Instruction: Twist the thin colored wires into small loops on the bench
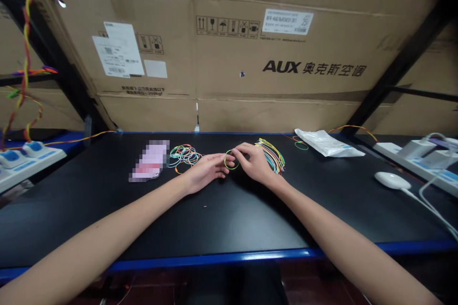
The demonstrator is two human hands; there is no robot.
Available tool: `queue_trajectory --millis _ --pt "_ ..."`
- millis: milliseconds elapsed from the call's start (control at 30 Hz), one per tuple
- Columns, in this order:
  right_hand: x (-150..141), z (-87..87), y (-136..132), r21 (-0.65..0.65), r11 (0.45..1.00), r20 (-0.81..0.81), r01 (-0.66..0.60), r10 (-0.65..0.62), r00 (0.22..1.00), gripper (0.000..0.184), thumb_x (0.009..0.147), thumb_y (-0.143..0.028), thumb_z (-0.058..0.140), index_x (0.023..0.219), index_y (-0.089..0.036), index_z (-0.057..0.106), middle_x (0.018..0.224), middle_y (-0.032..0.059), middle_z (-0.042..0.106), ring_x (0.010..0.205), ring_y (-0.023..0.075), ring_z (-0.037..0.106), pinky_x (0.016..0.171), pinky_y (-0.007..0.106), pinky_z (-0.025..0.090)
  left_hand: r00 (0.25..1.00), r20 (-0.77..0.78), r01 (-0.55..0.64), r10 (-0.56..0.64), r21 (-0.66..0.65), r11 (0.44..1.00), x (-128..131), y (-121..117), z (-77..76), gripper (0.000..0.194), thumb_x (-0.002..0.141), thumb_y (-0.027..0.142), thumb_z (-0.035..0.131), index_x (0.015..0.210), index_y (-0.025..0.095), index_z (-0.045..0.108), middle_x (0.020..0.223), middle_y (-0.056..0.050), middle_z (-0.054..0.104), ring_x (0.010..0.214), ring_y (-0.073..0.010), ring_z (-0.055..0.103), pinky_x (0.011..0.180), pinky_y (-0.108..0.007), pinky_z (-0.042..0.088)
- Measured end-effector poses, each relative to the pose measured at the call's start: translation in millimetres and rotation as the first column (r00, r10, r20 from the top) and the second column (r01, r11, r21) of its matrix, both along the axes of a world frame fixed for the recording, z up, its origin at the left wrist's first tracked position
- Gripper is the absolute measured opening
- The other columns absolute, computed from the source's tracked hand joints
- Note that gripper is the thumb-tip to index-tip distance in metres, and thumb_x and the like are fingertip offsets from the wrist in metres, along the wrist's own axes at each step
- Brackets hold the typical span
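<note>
Work surface: black workbench (89, 219). The left hand (205, 172) and right hand (253, 163) pinch a green wire loop (232, 166), located between loose coloured wire rings (185, 155) and a bundle of coloured wires (272, 155).

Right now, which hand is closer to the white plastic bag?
The right hand is nearer: it is left of the white plastic bag in this view, with a bundle of coloured wires between them. The left hand is farther off, beyond the right hand.
</note>
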State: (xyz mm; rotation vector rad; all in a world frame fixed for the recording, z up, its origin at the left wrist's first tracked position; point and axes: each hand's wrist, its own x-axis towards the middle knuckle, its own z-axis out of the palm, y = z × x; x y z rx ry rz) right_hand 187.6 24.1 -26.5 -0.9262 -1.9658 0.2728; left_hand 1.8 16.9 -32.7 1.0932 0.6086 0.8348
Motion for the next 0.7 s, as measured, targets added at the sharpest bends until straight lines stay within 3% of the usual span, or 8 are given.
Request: queue_trajectory --millis 200,367,433,533,700 --pt "0.0 -0.2 0.6 -0.011 0.996 -0.075 0.093 -0.094 0.993 0.024 0.090 -0.031 0.052 0.081 -0.018 0.070 0.081 0.0074 0.069 0.073 0.0181 0.062 0.066 0.030 0.045 0.992 -0.079 -0.097 0.098 0.015 0.995 3.6 -4.0 0.0 0.028 0.074 0.026 0.074 0.099 0.015 0.068 0.103 -0.009 0.064 0.073 -0.0088 0.057 0.068 -0.024 0.044" --pt "-0.6 -0.3 1.5 -0.046 0.997 -0.073 0.069 -0.073 0.995 0.024 0.089 -0.031 0.052 0.079 -0.018 0.069 0.076 0.0059 0.069 0.068 0.0166 0.060 0.061 0.028 0.042 0.976 -0.035 -0.213 0.213 0.007 0.977 5.2 -3.8 -1.3 0.023 0.075 0.028 0.073 0.091 0.013 0.068 0.090 -0.006 0.063 0.067 -0.0086 0.054 0.064 -0.024 0.042" --pt "-0.4 -0.6 2.1 -0.068 0.997 -0.059 0.045 -0.049 0.997 0.025 0.089 -0.030 0.051 0.077 -0.017 0.068 0.072 0.0045 0.068 0.064 0.0150 0.057 0.058 0.026 0.040 0.987 0.005 -0.159 0.160 -0.028 0.987 3.7 -2.6 -0.1 0.024 0.078 0.032 0.070 0.092 0.013 0.067 0.081 -0.004 0.060 0.064 -0.0091 0.052 0.062 -0.025 0.041" --pt "-0.5 -0.8 1.8 -0.122 0.992 -0.027 -0.016 0.013 1.000 0.027 0.089 -0.031 0.050 0.073 -0.016 0.067 0.067 0.0023 0.065 0.059 0.0132 0.053 0.055 0.025 0.037 0.995 0.094 0.035 -0.027 -0.089 0.995 1.1 -3.0 4.6 0.026 0.083 0.036 0.062 0.094 0.013 0.067 0.066 0.001 0.048 0.056 -0.0084 0.046 0.059 -0.025 0.038" --pt "-3.1 -0.7 -2.8 -0.218 0.966 -0.015 -0.136 0.136 0.991 0.027 0.089 -0.029 0.048 0.076 -0.015 0.066 0.073 0.0029 0.067 0.065 0.0140 0.056 0.061 0.025 0.041 0.949 0.200 0.279 -0.245 -0.169 0.945 -1.1 -10.1 14.5 0.021 0.088 0.033 0.055 0.092 0.015 0.065 0.058 0.005 0.033 0.051 -0.0074 0.034 0.057 -0.024 0.036"
